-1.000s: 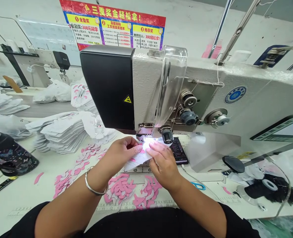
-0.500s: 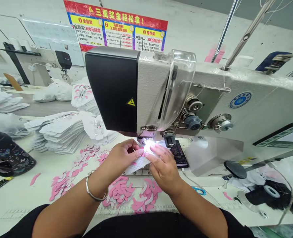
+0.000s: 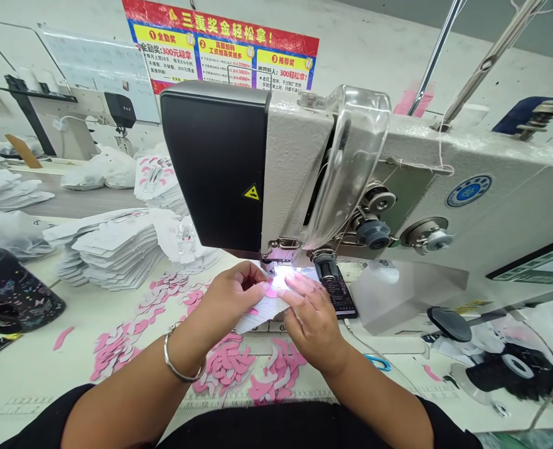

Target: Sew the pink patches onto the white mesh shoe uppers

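A pale wall (image 3: 365,53) spans the far side, grey high on the right. It bears a colourful poster (image 3: 220,34), a whiteboard (image 3: 89,68) to its left. Left, a grey bench (image 3: 77,202) stands beyond the cream near bench (image 3: 37,371).

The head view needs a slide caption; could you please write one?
Left hand and right hand on white fabric at a sewing machine, with pink pieces heaped nearby.

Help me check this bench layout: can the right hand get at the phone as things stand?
Probably yes: the phone lies just past the right hand, its near end uncovered. The machine partly hides its far end, and the hand would first have to leave the white piece.
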Demonstrator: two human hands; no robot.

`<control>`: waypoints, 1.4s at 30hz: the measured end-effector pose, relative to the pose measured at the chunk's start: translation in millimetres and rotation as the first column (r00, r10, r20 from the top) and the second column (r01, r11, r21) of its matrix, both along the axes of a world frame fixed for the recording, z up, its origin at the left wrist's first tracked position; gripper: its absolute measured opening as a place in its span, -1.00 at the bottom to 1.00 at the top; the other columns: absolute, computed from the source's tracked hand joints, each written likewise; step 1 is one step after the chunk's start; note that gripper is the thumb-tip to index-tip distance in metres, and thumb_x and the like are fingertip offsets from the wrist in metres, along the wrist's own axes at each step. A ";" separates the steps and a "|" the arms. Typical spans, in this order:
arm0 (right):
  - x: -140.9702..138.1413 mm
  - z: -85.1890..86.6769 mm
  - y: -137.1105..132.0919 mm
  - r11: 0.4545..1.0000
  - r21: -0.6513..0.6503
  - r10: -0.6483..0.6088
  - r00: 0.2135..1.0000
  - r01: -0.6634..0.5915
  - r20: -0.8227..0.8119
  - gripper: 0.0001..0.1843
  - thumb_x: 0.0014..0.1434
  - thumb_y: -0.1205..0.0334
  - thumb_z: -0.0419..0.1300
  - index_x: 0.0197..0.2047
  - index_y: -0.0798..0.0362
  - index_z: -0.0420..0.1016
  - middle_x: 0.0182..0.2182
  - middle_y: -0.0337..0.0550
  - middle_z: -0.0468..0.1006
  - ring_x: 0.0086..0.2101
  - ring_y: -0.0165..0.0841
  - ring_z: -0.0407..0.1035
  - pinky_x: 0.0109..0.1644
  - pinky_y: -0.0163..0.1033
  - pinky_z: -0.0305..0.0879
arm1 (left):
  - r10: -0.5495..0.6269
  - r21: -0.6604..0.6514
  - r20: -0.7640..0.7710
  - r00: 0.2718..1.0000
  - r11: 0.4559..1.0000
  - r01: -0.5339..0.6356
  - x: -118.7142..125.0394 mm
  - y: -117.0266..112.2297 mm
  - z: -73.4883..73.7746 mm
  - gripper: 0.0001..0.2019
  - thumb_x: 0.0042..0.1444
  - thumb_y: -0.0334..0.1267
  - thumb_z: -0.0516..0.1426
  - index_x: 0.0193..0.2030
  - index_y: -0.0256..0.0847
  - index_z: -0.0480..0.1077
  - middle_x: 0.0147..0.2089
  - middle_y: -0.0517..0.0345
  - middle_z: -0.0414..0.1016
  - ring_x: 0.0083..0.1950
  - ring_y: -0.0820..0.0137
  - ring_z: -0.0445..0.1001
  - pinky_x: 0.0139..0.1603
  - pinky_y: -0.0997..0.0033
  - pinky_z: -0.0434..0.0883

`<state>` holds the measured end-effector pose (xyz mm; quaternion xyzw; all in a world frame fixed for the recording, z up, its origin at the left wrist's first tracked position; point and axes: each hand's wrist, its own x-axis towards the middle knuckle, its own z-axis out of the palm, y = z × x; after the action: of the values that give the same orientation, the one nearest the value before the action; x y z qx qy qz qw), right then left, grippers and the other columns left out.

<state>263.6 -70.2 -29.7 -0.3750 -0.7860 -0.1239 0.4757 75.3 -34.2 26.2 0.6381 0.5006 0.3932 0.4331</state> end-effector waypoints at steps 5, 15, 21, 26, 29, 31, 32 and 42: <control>-0.1 -0.9 0.2 1.000 0.013 0.014 0.998 -0.014 -0.057 -0.52 0.17 0.50 0.13 0.15 0.03 0.33 0.02 0.01 0.52 0.15 -0.14 0.35 0.22 0.13 0.33 | 0.002 0.002 -0.006 1.000 1.000 -0.002 -0.5 0.0 -0.7 -0.87 -0.02 -0.17 0.23 -0.37 -0.15 0.44 -0.36 0.18 0.50 -0.42 0.37 0.39 -0.44 0.43 0.32; 1.6 0.8 -0.4 0.999 0.010 -0.035 0.998 0.034 0.056 -0.53 0.23 0.45 0.13 0.17 -0.08 0.43 0.07 -0.03 0.48 0.17 -0.11 0.31 0.21 0.12 0.32 | 0.007 -0.034 0.055 0.998 0.999 -0.005 0.4 0.9 -5.2 -0.86 -0.03 -0.16 0.23 -0.37 -0.15 0.43 -0.36 0.18 0.48 -0.39 0.36 0.38 -0.41 0.42 0.32; 0.4 5.5 -1.2 0.999 0.002 -0.038 0.998 0.038 0.048 -0.59 0.25 0.42 0.13 0.12 -0.05 0.46 0.03 -0.02 0.50 0.13 -0.12 0.34 0.19 0.08 0.33 | 0.032 -0.170 0.295 0.955 0.985 0.019 6.3 -0.7 -2.3 -0.73 -0.11 -0.16 0.30 -0.29 -0.16 0.37 -0.35 0.21 0.41 -0.41 0.41 0.37 -0.41 0.45 0.33; -1.1 7.2 -2.4 0.999 -0.012 -0.037 0.999 0.037 0.034 -0.63 0.24 0.40 0.14 0.09 -0.03 0.48 0.01 0.00 0.51 0.10 -0.09 0.36 0.15 0.11 0.34 | 0.018 -0.315 0.391 0.920 0.942 0.115 8.7 -0.1 5.8 -0.76 -0.13 -0.23 0.29 -0.28 -0.18 0.40 -0.37 0.18 0.44 -0.38 0.36 0.45 -0.40 0.42 0.39; -0.8 7.7 -0.9 0.999 -0.023 -0.035 0.999 0.036 0.031 -0.63 0.24 0.40 0.15 0.09 -0.03 0.48 0.01 0.01 0.51 0.09 -0.08 0.36 0.13 0.13 0.34 | 0.010 -0.349 0.417 0.909 0.925 0.150 9.2 1.9 9.9 -0.80 -0.15 -0.26 0.31 -0.38 -0.21 0.39 -0.41 0.17 0.44 -0.40 0.34 0.46 -0.42 0.41 0.39; 1.1 7.8 1.7 0.999 -0.045 -0.021 0.999 0.022 0.024 -0.63 0.24 0.41 0.15 0.09 -0.03 0.48 0.02 0.02 0.51 0.09 -0.07 0.36 0.13 0.13 0.34 | 0.043 -0.385 0.424 0.905 0.913 0.137 10.6 2.2 12.0 -0.77 -0.15 -0.25 0.33 -0.38 -0.22 0.40 -0.42 0.15 0.45 -0.41 0.33 0.46 -0.44 0.41 0.39; 2.7 7.7 3.4 0.998 -0.064 -0.007 1.000 0.009 0.018 -0.62 0.24 0.41 0.15 0.10 -0.04 0.48 0.03 0.02 0.50 0.10 -0.08 0.36 0.13 0.13 0.34 | 0.058 -0.396 0.429 0.902 0.909 0.130 11.7 1.9 12.6 -0.76 -0.15 -0.25 0.34 -0.37 -0.22 0.40 -0.42 0.14 0.45 -0.41 0.33 0.46 -0.43 0.41 0.39; 20.5 13.3 14.3 0.958 -0.229 0.162 0.984 -0.174 -0.071 -0.60 0.30 0.35 0.12 0.13 -0.23 0.45 0.03 -0.16 0.52 0.05 -0.22 0.40 0.10 -0.01 0.36 | 0.094 -0.386 0.470 0.878 0.916 0.108 21.8 -2.1 7.8 -0.74 -0.09 -0.24 0.32 -0.28 -0.23 0.39 -0.37 0.14 0.44 -0.37 0.35 0.44 -0.38 0.43 0.38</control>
<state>284.1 -55.9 -16.4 -0.3633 -0.8117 0.0203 0.4570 97.1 -36.3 34.0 0.4204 0.4452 0.4262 0.6659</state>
